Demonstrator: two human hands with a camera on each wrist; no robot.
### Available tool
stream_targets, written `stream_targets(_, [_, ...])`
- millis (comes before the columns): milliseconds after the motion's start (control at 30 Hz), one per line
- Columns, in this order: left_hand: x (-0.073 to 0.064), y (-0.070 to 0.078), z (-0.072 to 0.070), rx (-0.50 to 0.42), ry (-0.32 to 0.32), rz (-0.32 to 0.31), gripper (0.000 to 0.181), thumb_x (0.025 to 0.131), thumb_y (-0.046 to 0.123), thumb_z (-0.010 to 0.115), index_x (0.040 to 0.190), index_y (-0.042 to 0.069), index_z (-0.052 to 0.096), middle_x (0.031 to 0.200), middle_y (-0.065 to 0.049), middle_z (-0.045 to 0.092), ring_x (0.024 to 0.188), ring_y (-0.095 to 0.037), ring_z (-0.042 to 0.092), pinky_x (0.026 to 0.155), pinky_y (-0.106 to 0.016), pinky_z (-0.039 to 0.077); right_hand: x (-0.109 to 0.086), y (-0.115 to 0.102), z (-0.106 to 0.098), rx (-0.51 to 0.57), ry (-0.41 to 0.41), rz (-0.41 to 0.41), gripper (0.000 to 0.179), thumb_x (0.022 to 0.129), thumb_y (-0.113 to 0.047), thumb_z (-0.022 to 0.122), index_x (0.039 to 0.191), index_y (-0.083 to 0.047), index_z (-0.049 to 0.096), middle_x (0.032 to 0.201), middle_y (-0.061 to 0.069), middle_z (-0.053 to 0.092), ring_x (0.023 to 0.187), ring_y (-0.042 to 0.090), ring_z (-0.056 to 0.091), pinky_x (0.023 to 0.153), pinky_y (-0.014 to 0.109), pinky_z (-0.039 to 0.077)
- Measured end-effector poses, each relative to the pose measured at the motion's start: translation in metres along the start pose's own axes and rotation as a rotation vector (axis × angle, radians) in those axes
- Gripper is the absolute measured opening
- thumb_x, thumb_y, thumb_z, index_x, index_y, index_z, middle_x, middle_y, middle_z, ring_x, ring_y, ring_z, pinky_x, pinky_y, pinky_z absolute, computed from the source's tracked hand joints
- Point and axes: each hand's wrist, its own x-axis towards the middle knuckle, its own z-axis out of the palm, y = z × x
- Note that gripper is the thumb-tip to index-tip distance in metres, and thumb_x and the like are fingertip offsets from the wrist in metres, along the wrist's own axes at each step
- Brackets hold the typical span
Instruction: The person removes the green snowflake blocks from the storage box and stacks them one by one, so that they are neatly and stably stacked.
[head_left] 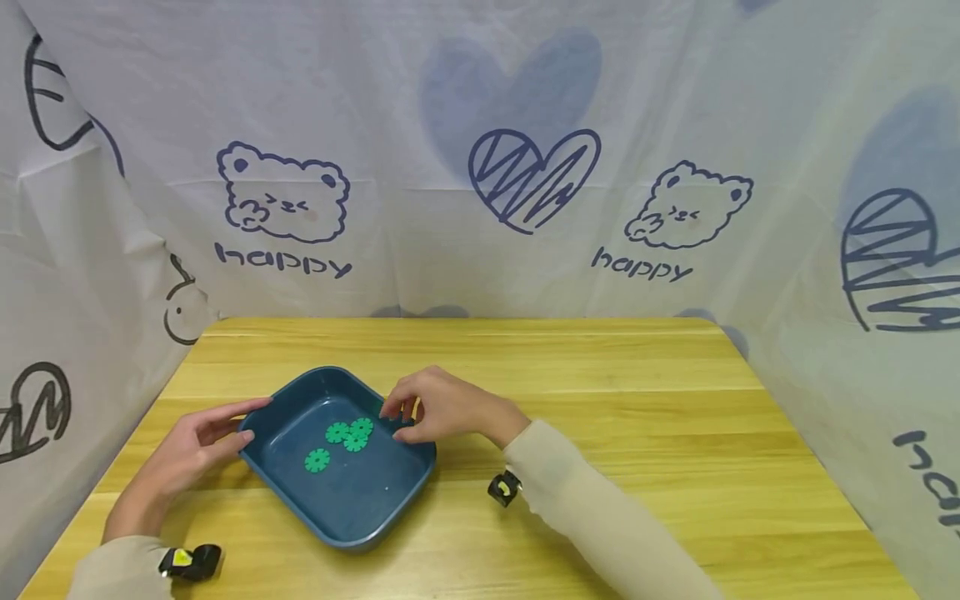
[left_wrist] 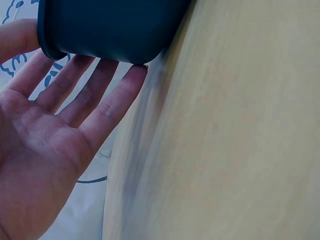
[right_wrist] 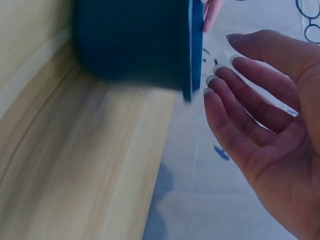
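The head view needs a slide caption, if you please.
Left grip holding a blue tray of green discs, right grip hovering above.

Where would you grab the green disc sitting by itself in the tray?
Probably by opposite edges of the lone green disc, pinching from above: it lies flat, apart from the clustered discs, and the raised walls of the tray hinder sideways approach.

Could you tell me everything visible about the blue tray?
The dark blue tray looks like plastic: rectangular, rounded corners, raised walls, narrow rim. It stands on the wood-grained table, turned diagonally, holding green notched discs. The left hand touches its left side; the right hand hovers over its right side.
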Motion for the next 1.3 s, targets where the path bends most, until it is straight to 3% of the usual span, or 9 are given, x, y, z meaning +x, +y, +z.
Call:
stream_targets(133, [0.001,-0.001,0.0,-0.01,-0.006,0.007,0.046,0.099,0.001,0.062,0.145,-0.002,0.056,0.135,0.032,0.058,0.117,0.016,0.059,0.09,-0.004,0.049,0.016,-0.008,0.008,-0.025,-0.024,0.02,0.029,0.09,-0.013,0.079,0.118,-0.003,0.076,0.112,0.011,0.077,0.093,0.019,0.072,0.077,0.013,0.056])
stream_targets(333, [0.001,0.001,-0.001,-0.011,-0.011,0.003,0.045,0.1,0.002,0.061,0.144,-0.004,0.055,0.135,0.033,0.058,0.117,0.015,0.059,0.091,-0.005,0.049,0.035,-0.014,0.023,-0.095,-0.086,0.053,0.032,0.092,-0.013,0.078,0.122,-0.004,0.075,0.116,0.008,0.077,0.098,0.016,0.074,0.079,0.005,0.051])
stream_targets(467, [0.001,0.003,-0.001,-0.003,-0.009,-0.015,0.045,0.101,0.005,0.062,0.145,-0.004,0.055,0.134,0.034,0.057,0.117,0.016,0.059,0.091,-0.005,0.049,0.045,-0.015,0.035,-0.15,-0.124,0.103,0.033,0.093,-0.016,0.077,0.125,-0.006,0.074,0.12,0.004,0.076,0.103,0.011,0.072,0.083,0.007,0.052])
stream_targets(767, [-0.001,-0.001,-0.001,-0.021,-0.011,0.009,0.045,0.1,0.001,0.062,0.144,-0.004,0.056,0.135,0.033,0.058,0.117,0.016,0.059,0.091,-0.004,0.048,0.066,-0.019,0.056,-0.307,-0.186,0.18,0.037,0.095,-0.019,0.075,0.131,-0.013,0.072,0.132,-0.003,0.072,0.117,0.007,0.066,0.098,0.015,0.052])
stream_targets(1067, [0.0,-0.003,0.0,-0.019,-0.008,0.017,0.045,0.1,0.0,0.062,0.144,-0.005,0.055,0.135,0.033,0.058,0.117,0.015,0.06,0.091,-0.004,0.048,0.071,-0.021,0.065,-0.331,-0.17,0.238,0.038,0.094,-0.01,0.074,0.132,-0.013,0.071,0.135,-0.002,0.07,0.11,0.004,0.065,0.09,0.014,0.054])
stream_targets(1300, [0.0,-0.005,0.0,-0.017,-0.008,0.013,0.045,0.1,0.001,0.062,0.144,-0.004,0.055,0.135,0.033,0.057,0.118,0.016,0.058,0.091,-0.004,0.048,0.073,-0.018,0.07,-0.379,-0.138,0.23,0.036,0.092,-0.005,0.076,0.127,-0.015,0.075,0.131,-0.003,0.072,0.118,0.006,0.066,0.096,0.015,0.054])
